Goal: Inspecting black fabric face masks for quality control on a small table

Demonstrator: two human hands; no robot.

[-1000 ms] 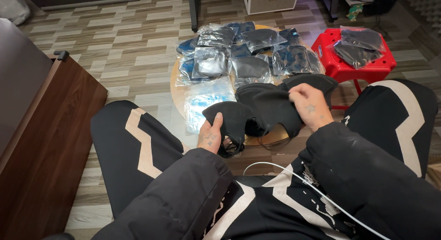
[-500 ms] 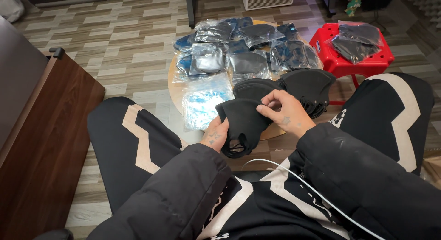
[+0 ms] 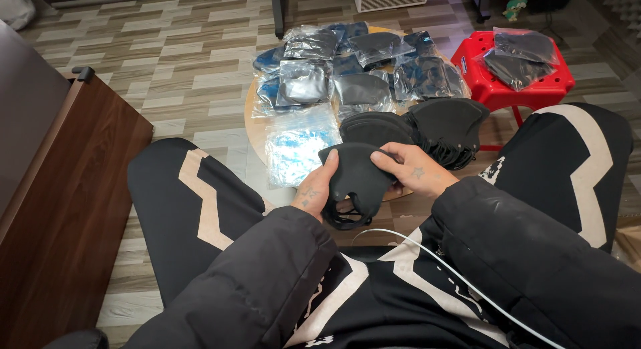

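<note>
A folded black face mask [image 3: 357, 179] sits between both my hands just above my lap. My left hand [image 3: 314, 192] grips its left edge, thumb on top. My right hand [image 3: 410, 172] pinches its right side with the fingers over the top. The mask's black ear loops [image 3: 347, 219] hang below. Just beyond, two stacks of loose black masks [image 3: 441, 129] lie on a small round wooden table [image 3: 257, 122]. Several clear bags with masks inside [image 3: 304, 82] cover the far half of that table.
A pile of empty clear plastic bags [image 3: 297, 145] lies at the table's near left. A red plastic stool [image 3: 497, 85] at the right holds more bagged masks. A dark wooden cabinet [image 3: 60, 209] stands at my left. A white cable [image 3: 454, 275] crosses my jacket.
My right hand has drawn in from the stack of masks toward my left hand, and the mask is now folded in half between both hands, lower and nearer my lap.
</note>
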